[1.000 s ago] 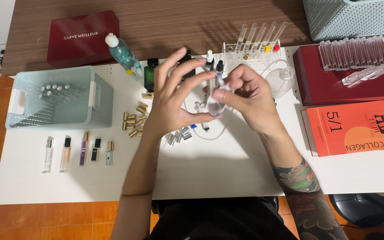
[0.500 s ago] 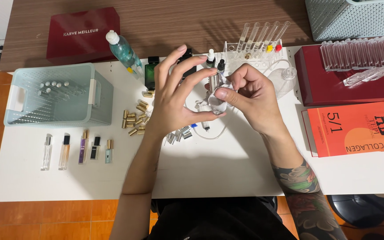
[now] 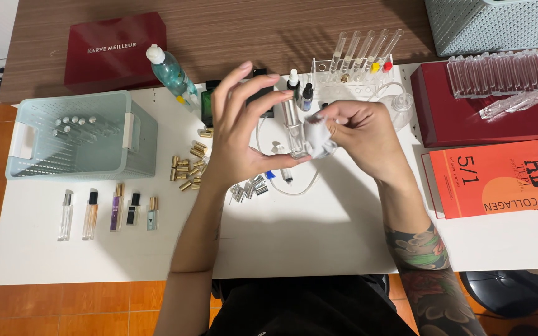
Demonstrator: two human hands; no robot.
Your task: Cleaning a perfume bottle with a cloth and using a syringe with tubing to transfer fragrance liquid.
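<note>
Upright clear glass vial (image 3: 294,134), white cloth (image 3: 319,138) against it

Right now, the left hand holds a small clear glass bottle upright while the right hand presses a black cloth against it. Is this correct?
Not quite: the cloth is white, not black. The head view shows the left hand holding the small clear glass bottle upright between thumb and fingers, while the right hand presses the white cloth against its side.

clear glossy glass is seen in the small spray bottle (image 3: 294,134), rubbed by a soft white matt cloth (image 3: 319,138). the table (image 3: 319,230) is smooth matt white, the basket (image 3: 82,134) pale perforated plastic. shiny gold metal is shown by the caps (image 3: 188,169), matt dark red card by the box (image 3: 116,51).
</note>
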